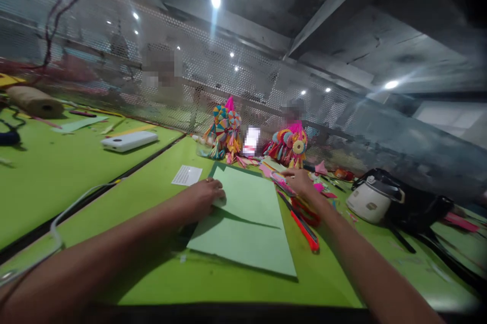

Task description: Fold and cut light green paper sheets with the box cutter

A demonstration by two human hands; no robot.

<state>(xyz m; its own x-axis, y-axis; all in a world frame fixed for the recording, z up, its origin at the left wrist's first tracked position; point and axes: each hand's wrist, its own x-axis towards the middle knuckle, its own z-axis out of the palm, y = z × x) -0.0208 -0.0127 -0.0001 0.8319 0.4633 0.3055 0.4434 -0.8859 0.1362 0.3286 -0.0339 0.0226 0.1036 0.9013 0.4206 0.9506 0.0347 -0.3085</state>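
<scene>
A sheet of pale green paper (247,222) lies on the green table (160,273) in front of me, with a crease or second sheet across its middle. My left hand (205,197) rests on the paper's left edge with its fingers curled against it. My right hand (299,182) reaches past the paper's far right corner, fingers closed on a pink strip-like thing (281,182) that I cannot make out clearly. Red-handled scissors (306,215) and an orange utility knife (304,230) lie beside my right forearm.
Two colourful paper ornaments (226,131) (289,144) stand at the back by a perforated metal screen. A small white note (186,175) lies left of the paper. A white box (129,140) and a twine roll (36,102) sit far left; a white appliance (371,200) stands at the right.
</scene>
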